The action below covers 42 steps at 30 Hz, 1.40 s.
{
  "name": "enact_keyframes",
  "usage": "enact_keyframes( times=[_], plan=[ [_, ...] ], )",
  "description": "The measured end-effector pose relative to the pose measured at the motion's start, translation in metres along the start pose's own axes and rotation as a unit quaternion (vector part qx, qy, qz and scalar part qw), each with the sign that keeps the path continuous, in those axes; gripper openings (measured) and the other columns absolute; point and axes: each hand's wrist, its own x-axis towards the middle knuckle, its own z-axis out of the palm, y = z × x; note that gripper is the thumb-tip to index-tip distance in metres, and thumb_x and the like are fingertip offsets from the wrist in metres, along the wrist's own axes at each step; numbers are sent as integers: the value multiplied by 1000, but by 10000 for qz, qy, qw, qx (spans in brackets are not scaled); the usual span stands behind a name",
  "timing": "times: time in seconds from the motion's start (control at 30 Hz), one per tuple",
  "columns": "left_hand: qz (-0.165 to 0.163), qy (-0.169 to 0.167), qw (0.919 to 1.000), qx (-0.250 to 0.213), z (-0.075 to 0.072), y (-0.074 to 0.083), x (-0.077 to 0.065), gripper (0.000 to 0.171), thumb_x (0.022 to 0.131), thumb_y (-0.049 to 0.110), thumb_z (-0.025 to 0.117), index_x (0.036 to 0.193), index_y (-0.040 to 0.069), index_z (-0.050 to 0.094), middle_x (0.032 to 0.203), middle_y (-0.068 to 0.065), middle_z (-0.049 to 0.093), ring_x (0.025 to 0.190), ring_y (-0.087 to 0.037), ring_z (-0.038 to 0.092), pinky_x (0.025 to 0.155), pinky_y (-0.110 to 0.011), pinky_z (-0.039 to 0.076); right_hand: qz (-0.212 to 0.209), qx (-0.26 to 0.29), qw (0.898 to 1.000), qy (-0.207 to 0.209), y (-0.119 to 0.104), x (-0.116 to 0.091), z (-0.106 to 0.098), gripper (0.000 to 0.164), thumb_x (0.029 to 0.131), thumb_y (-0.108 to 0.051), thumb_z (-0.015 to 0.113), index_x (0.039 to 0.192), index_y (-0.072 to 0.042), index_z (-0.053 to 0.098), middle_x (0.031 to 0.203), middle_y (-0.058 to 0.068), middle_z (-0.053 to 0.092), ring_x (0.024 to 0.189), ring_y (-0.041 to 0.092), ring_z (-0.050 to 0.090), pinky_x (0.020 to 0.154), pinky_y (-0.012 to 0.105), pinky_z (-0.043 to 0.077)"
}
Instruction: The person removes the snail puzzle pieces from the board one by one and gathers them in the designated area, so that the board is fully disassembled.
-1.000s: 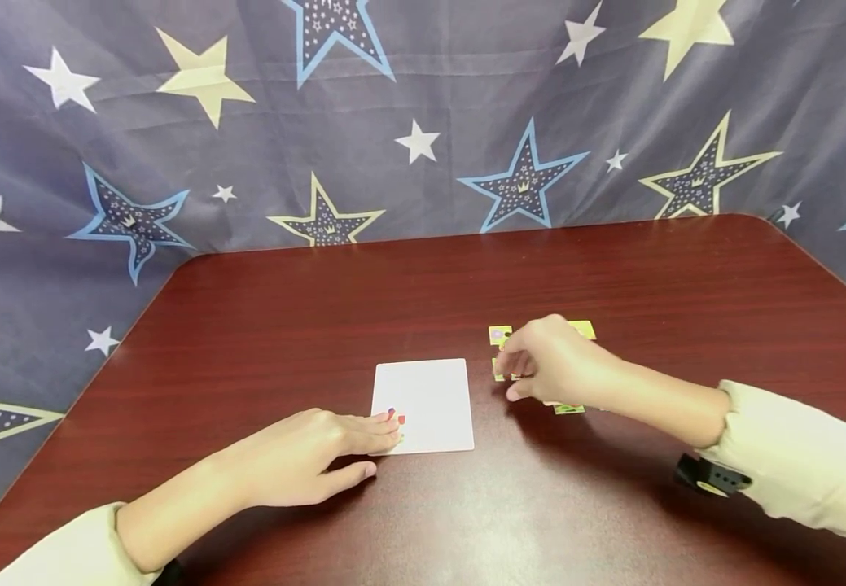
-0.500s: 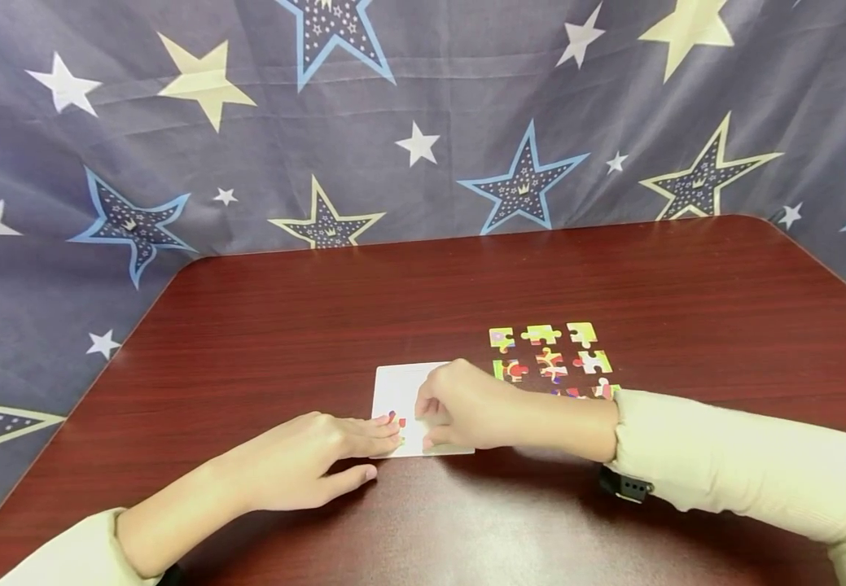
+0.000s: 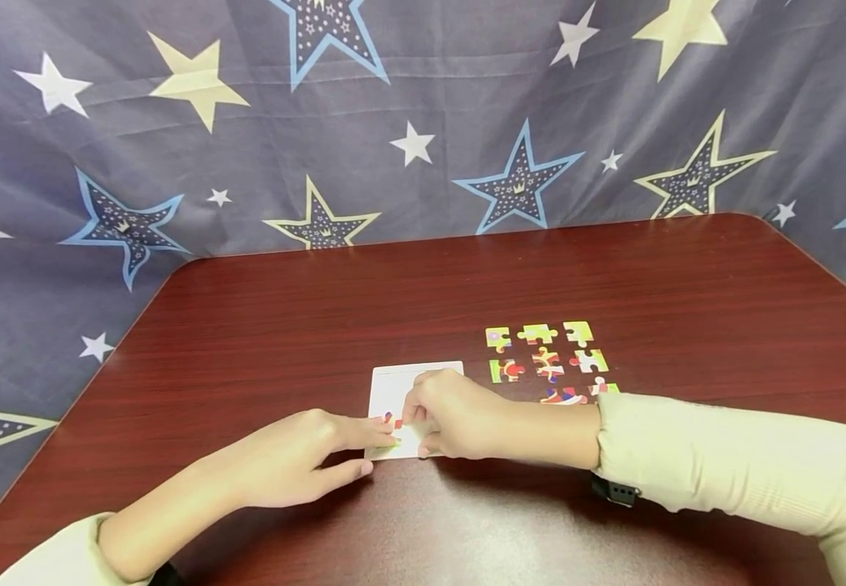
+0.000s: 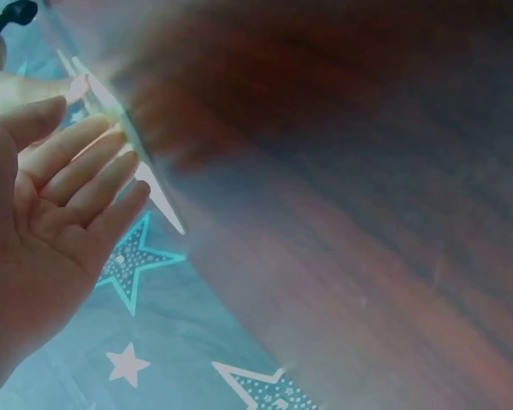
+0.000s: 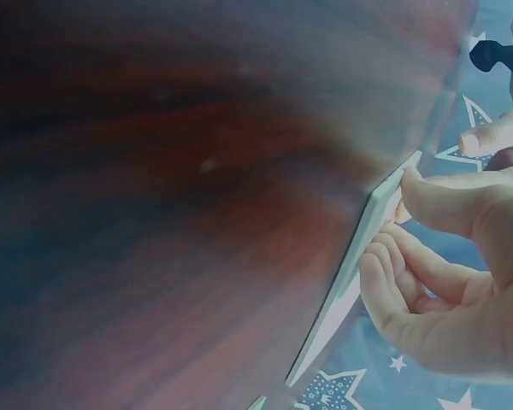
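A white square board [image 3: 392,386] lies on the table in front of me. My left hand [image 3: 313,456] stays flat, its straight fingers resting over the board's lower left corner. A puzzle piece with red and purple parts [image 3: 398,424] peeks out at those fingertips, mostly hidden. My right hand [image 3: 466,415] is low over the same board, thumb and curled fingers pinching right at the piece. In the right wrist view the thumb of my right hand [image 5: 445,282] is at the board's edge [image 5: 325,329], with a bit of orange between thumb and fingers.
Several loose puzzle pieces, among them a yellow one [image 3: 538,334], a red-and-green one [image 3: 508,371] and a white-and-green one [image 3: 591,360], lie in rows right of the board. My right sleeve [image 3: 716,456] overlaps the nearest row. A star-patterned curtain [image 3: 423,98] hangs behind the table.
My right hand has come left from the loose pieces onto the board, then slid slightly further left toward my left fingertips. My left hand has kept its place.
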Motion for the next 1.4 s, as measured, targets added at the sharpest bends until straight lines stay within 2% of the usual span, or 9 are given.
enact_keyframes(
  times=[0.1,0.2,0.33,0.43,0.63,0.9,1.1,1.4],
  plan=[
    [-64,125,9998,128,-4,-2,-1,34,96,21,58,130,23,61,130,9,63,117,-6,62,97,-35,53,24,41,10000,-8,0,0,0,21,72,-11,83,89,-6,71,86,2,65,81,10,60,74,16,51],
    [-334,206,9987,335,-7,-4,0,39,93,25,62,132,19,60,133,4,62,119,-10,61,97,-37,52,51,37,10000,-7,1,0,-1,21,72,-11,83,89,-6,71,87,2,66,82,10,60,75,17,51],
    [-736,169,9957,545,-6,-8,4,52,90,33,66,137,14,55,143,-5,54,133,-21,52,102,-43,48,60,58,10000,-34,2,0,0,22,72,-11,83,89,-6,71,88,2,67,82,11,61,75,18,51],
    [-870,124,9943,597,-3,-14,8,61,88,36,68,141,12,50,147,-6,49,138,-23,45,106,-45,45,34,77,10000,-36,2,1,1,22,72,-11,83,89,-6,71,88,2,67,82,11,61,75,18,51],
    [-1173,-150,9924,352,0,-22,17,77,84,44,70,148,14,38,155,-6,36,144,-23,36,113,-46,37,-44,64,10000,-16,2,1,3,22,71,-11,84,88,-7,71,85,2,66,80,10,60,74,16,50],
    [-1236,-375,9916,57,-1,-26,21,81,84,45,69,150,14,34,158,-6,31,145,-22,35,114,-46,35,-58,136,9999,-24,3,3,2,23,70,-12,85,87,-7,70,85,2,67,79,11,60,73,16,50],
    [-1311,-489,9901,-63,-2,-25,23,82,85,46,68,151,15,32,159,-4,29,145,-24,34,115,-47,35,108,414,9991,30,3,6,0,29,65,-11,87,88,-6,71,84,3,69,80,12,61,74,18,50],
    [-1372,-504,9893,-25,-4,-24,25,82,85,44,69,151,15,31,158,-5,30,146,-26,33,116,-47,33,-99,187,9998,-24,-2,13,3,28,73,-13,82,98,-3,71,90,6,68,82,13,60,77,21,51]
  ],
)
